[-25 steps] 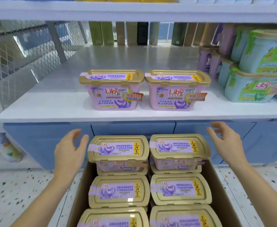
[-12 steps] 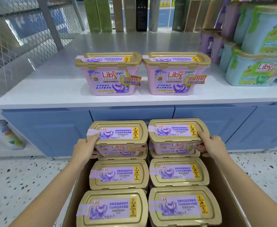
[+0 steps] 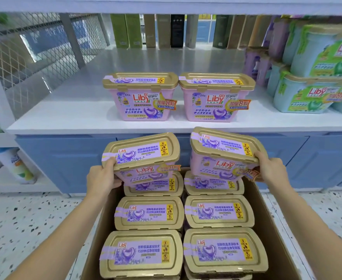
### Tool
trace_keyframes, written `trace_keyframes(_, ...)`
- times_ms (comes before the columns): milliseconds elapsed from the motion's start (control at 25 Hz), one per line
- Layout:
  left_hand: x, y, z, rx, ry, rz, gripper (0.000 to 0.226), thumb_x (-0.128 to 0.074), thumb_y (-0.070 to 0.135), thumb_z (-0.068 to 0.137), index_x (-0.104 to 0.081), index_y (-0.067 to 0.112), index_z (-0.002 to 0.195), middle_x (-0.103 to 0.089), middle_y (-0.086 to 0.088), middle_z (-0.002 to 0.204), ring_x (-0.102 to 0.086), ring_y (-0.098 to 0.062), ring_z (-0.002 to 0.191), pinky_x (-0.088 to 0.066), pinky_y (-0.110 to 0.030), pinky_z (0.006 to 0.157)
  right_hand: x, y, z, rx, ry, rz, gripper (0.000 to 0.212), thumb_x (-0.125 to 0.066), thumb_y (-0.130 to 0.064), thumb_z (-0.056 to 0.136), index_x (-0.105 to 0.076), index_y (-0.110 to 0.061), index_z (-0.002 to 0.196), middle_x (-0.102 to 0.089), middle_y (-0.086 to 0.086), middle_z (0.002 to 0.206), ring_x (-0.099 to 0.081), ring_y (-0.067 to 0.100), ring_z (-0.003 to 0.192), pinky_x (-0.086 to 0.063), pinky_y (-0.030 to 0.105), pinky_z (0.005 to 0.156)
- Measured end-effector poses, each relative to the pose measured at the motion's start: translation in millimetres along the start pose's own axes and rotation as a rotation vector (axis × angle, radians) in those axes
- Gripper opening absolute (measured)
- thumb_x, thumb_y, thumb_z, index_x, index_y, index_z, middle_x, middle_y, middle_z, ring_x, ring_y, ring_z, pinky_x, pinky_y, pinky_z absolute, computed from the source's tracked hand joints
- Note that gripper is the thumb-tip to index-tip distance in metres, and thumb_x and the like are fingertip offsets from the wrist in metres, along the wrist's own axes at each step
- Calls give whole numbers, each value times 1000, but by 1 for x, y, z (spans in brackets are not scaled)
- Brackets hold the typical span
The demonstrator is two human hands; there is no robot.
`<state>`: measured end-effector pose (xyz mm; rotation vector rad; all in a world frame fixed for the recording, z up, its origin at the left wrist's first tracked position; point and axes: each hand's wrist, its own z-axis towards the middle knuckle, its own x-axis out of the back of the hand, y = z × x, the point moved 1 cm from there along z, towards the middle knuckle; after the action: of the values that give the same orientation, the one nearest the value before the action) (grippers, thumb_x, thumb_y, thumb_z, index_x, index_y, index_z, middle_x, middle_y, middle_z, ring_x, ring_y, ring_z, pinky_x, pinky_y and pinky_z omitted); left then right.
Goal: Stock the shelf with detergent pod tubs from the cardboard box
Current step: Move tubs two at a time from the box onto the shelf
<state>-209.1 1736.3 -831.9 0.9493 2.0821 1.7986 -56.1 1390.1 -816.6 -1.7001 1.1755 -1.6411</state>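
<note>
- The left hand (image 3: 103, 178) is clamped on the left end of a pink detergent pod tub with a gold lid, the left tub (image 3: 143, 156), thumb on the lid edge and fingers under the body.
- The right hand (image 3: 272, 168) grips the right end of a second matching tub, the right tub (image 3: 222, 156), in the same way.
- Both held tubs are tilted, their lids facing the camera, and sit above the far end of the cardboard box (image 3: 267, 209), just below the front edge of the shelf (image 3: 75, 110).
- The two held tubs are side by side with a narrow gap between them.
- In the box, more gold-lidded tubs lie in two columns, among them a near-left boxed tub (image 3: 141, 253) and a near-right boxed tub (image 3: 224, 249).
- On the white shelf stand two pink shelf tubs (image 3: 141, 98), upright and touching each other, labels facing forward.
- Blue-green tubs (image 3: 311, 98) are stacked at the right end of the shelf, well apart from the pink pair.
- The box rests on a speckled floor (image 3: 24, 219).
</note>
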Motion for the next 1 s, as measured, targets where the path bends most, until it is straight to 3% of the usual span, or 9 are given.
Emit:
trace_keyframes(120, 18, 35, -2, -77, -11, -47, 29, -52, 34, 84, -63, 11, 70, -69, -13, 74, -68, -26, 68, -60, -38, 66, 27, -36, 2, 100, 53, 12, 64, -45, -54, 73, -61, 7, 80, -63, 25, 84, -61, 41, 88, -50, 49, 82)
trace_keyframes(280, 38, 84, -2, -154, -3, -83, 28, -51, 35, 81, -63, 12, 72, -68, -17, 78, -68, -30, 68, -60, -36, 57, 59, -94, 0, 193, 85, 55, 55, -46, -54, 70, -57, -1, 69, -63, 27, 96, -61, 42, 92, -50, 52, 85)
trace_keyframes(360, 44, 107, -5, -200, 5, -100, 27, -50, 33, 81, -63, 11, 73, -67, -18, 80, -67, -31, 66, -60, -37, 60, 72, -122, -4, 231, 96, 45, 49, -47, -48, 80, -56, 0, 71, -60, 26, 95, -59, 40, 93, -48, 42, 72)
trace_keyframes(440, 49, 129, -7, -231, 27, -116, 27, -51, 34, 79, -63, 11, 73, -68, -18, 78, -67, -29, 58, -59, -40, 67, 81, -146, -4, 251, 95, 96, 45, -49, -47, 79, -57, -3, 70, -59, 20, 84, -60, 38, 89, -45, 45, 56)
trace_keyframes(560, 53, 165, -8, -267, 34, -143, 26, -51, 34, 79, -62, 12, 69, -68, -10, 61, -66, -30, 54, -57, -38, 66, 90, -178, 7, 276, 99, 107, 61, -48, -57, 65, -62, -2, 86, -64, 23, 95, -62, 39, 93, -54, 48, 79)
trace_keyframes(640, 53, 188, -6, -291, 32, -163, 26, -51, 30, 82, -60, 12, 67, -65, -6, 52, -63, -31, 58, -57, -35, 55, 92, -197, 19, 313, 102, 117, 70, -46, -60, 57, -64, -1, 90, -65, 25, 100, -63, 41, 94, -50, 56, 86)
trace_keyframes(800, 40, 226, 14, -311, 26, -163, 28, -52, 30, 81, -63, 5, 76, -66, -17, 75, -63, -31, 60, -54, -28, 40, 87, -229, 25, 379, 138, 88, 66, -44, -53, 73, -64, 4, 102, -63, 27, 110, -59, 42, 102, -48, 52, 92)
trace_keyframes(920, 25, 245, 31, -299, -6, -141, 43, -52, 31, 79, -62, -4, 102, -67, -23, 91, -63, -31, 61, -54, -32, 40, 76, -237, 36, 386, 158, 65, 64, -41, -48, 81, -61, 6, 110, -60, 30, 116, -55, 42, 108, -45, 46, 95)
trace_keyframes(1000, 15, 253, 40, -290, -23, -121, 44, -51, 29, 81, -60, -5, 106, -66, -24, 90, -63, -31, 60, -54, -34, 40, 69, -238, 45, 365, 155, 45, 64, -40, -47, 84, -59, 7, 112, -59, 31, 118, -54, 43, 109, -43, 43, 93)
